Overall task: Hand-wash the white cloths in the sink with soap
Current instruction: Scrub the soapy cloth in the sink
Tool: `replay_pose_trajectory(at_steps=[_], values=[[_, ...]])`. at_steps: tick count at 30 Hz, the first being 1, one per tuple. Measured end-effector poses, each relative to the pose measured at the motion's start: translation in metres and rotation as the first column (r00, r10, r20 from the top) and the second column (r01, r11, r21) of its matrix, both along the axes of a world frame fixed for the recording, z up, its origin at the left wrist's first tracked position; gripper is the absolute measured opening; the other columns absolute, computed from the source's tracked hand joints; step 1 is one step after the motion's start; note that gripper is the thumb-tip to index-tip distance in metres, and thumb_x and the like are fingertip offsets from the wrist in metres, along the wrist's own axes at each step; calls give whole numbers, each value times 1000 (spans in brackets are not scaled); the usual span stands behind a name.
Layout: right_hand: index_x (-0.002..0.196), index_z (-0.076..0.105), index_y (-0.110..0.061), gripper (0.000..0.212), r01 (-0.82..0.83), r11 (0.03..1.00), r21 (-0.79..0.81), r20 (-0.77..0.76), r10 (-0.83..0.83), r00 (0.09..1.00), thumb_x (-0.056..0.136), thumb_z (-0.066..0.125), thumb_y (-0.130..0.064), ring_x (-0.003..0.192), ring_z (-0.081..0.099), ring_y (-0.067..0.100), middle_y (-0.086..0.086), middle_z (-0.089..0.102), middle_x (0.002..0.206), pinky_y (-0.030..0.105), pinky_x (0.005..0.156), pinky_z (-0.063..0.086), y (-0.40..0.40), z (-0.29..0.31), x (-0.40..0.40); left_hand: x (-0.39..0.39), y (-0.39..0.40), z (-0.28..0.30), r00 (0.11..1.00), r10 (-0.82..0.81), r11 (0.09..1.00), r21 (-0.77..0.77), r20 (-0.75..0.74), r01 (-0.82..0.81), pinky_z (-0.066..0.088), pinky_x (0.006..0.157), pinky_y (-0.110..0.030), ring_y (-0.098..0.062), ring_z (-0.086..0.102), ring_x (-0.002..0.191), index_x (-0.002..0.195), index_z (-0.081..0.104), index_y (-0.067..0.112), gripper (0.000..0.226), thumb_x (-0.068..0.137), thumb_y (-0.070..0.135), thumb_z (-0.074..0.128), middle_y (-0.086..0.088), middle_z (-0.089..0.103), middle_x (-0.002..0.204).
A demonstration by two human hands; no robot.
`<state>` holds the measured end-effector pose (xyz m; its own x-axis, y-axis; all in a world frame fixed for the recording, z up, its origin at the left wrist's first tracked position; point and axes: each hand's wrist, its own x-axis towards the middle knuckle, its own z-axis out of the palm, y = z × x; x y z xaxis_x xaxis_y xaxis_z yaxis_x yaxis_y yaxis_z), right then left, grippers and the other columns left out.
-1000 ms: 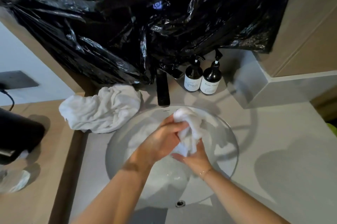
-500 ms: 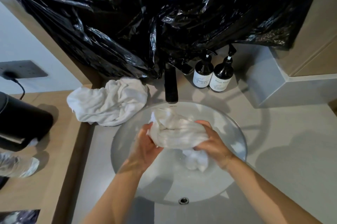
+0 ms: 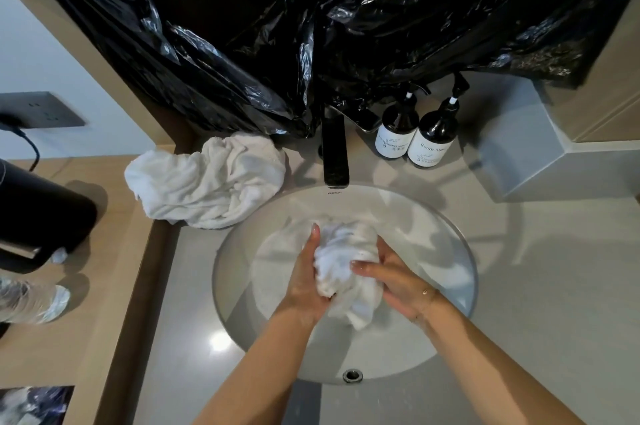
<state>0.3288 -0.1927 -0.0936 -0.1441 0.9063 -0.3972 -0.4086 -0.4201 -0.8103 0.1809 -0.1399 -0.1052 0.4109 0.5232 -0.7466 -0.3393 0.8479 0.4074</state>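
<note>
Cloth in hands: a bunched white cloth (image 3: 346, 265) is in the middle of the frame, above the round sink (image 3: 460, 251), pressed between both hands.
Left hand (image 3: 306, 282): it grasps the cloth from the left side, fingers pointing up.
Right hand (image 3: 394, 281): it grips the cloth from the right, fingers laid over the front.
Second cloth (image 3: 207, 182): it lies crumpled on the bench (image 3: 554, 286), left of the black faucet (image 3: 335, 154).
Bottles (image 3: 414, 134): two dark pump bottles stand touching, right of the faucet.

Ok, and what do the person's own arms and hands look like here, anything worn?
Both forearms are bare, no sleeves and no gloves. The right hand has a thin gold-coloured chain bracelet at the wrist. The left hand shows no jewellery.
</note>
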Motion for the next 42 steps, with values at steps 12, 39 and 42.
replay_pose_trajectory(at_steps=[12, 39, 42], values=[[92, 70, -13, 28, 661, 615, -429, 283, -604, 745, 75, 67, -36, 89, 71, 31, 10, 74, 93, 38, 77, 57, 31, -48, -43, 35, -5, -23, 850, 272, 942, 305, -452, -139, 60, 71, -37, -23, 73, 78, 93, 69, 8, 28, 83, 34, 75, -8, 75, 84], [141, 44, -16, 41, 185, 971, -150, 829, 21, 559, 103, 38, -30, 137, 33, 19, 1, 42, 143, 30, 112, 25, 5, -77, -32, -3, 5, -69, 215, -109, 295, 175, -971, 939, 27, 111, -36, -17, 31, 138, 135, 49, 30, 42, 97, 35, 30, 11, 48, 141], [143, 39, -24, 41, 178, 980, -94, 870, -6, 493, 104, 30, -36, 129, 34, 11, -7, 42, 140, 27, 110, 28, 0, -88, -54, 9, 0, -93, 184, -111, 370, 131, -977, 920, 33, 103, -33, -19, 43, 121, 123, 53, 27, 64, 87, 58, 12, 8, 53, 123]])
